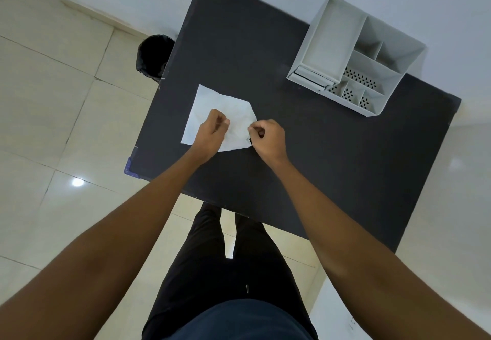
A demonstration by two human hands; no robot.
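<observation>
White sheet [210, 102] lies creased on the dark surface [305, 140] near its left edge; left hand [212, 129] pinches its middle, right hand [269, 139] pinches its right edge, probably pulling apart to flatten the wrinkles.

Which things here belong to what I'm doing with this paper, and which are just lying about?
In the job: crumpled white paper; left grip and right grip, both pinching it; black table under it.
Lying about: grey desk organiser at the table's far corner; black bin on the floor.
</observation>
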